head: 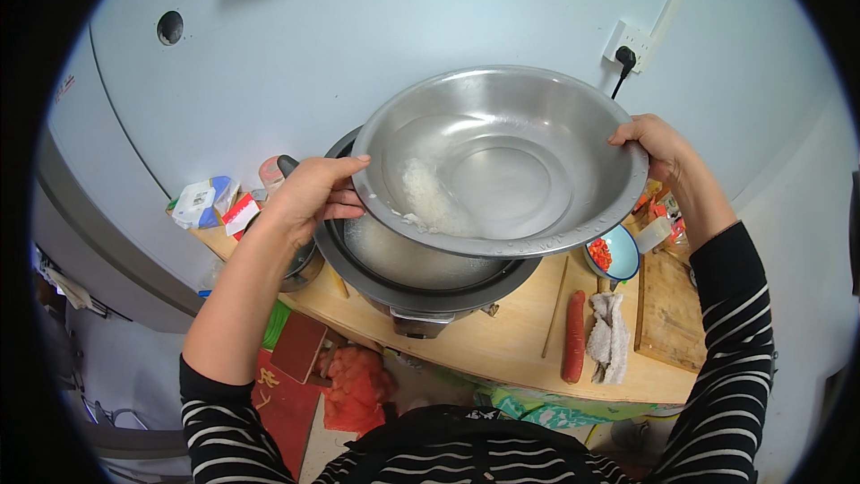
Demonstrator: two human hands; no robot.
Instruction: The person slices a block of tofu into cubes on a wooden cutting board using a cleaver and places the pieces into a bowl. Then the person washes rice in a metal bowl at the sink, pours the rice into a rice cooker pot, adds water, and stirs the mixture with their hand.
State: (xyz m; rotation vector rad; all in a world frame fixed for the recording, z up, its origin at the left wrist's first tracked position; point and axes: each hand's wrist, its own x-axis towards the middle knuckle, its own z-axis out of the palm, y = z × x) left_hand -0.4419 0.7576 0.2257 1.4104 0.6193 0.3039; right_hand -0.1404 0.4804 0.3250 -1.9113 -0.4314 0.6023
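A wide stainless steel basin (514, 171) is held up between my two hands, tilted toward its lower left side. My left hand (316, 195) grips the rim at the left, thumb on top and fingers beneath. At the right rim my right hand (655, 141) has hold of it the same way. Wet white rice grains (430, 198) with some cloudy water lie against the basin's lower left wall. Below it stands an electric cooker (430, 302) with its top open and pale, cloudy contents inside; the basin hides its far part.
On the wooden table (497, 349) lie a carrot (574, 336), a chopstick (555, 309) and a crumpled cloth (609, 339). A blue-white bowl (621, 252) holds chopped red pieces beside a cutting board (665, 323). A plug sits in the wall socket (630, 47). A red mesh sack (359, 386) rests on the floor.
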